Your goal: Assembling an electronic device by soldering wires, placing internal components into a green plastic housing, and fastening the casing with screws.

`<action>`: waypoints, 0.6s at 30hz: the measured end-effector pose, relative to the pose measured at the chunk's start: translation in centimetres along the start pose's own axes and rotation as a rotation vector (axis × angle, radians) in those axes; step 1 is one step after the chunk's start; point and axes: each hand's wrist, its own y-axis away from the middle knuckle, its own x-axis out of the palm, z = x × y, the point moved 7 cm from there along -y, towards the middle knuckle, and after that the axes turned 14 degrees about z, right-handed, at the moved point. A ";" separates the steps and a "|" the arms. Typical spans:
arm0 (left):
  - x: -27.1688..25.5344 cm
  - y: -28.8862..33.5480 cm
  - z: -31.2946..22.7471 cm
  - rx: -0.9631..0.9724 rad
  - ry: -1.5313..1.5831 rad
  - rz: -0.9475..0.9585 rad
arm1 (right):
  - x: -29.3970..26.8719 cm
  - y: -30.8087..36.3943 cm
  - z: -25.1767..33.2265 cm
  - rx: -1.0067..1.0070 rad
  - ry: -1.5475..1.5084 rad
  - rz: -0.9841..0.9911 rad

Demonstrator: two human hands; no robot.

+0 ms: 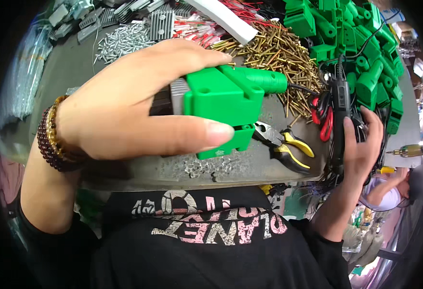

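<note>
My left hand (120,103) is closed around a green plastic housing (223,98), with the thumb along its near side and fingers over the far side. A round green stub points right from it, and a grey ribbed metal part (178,90) shows between housing and palm. My right hand (363,144) has its fingers apart beside a black corded power screwdriver (339,96); one finger overlaps the tool's edge, and whether it presses on it I cannot tell. Yellow-and-black pliers (288,147) lie on the table (250,168) between the hands.
Brass-coloured screws (283,55) and silver screws (124,41) lie in heaps at the back. Red and white wired parts (199,31) are near a white strip (226,21). Green housings (360,48) pile up at right. Another person (384,192) sits beyond the right edge.
</note>
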 end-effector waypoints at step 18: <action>-0.3 -0.1 -0.7 0.036 0.028 0.018 | 7.2 1.0 19.2 -0.067 -1.697 0.785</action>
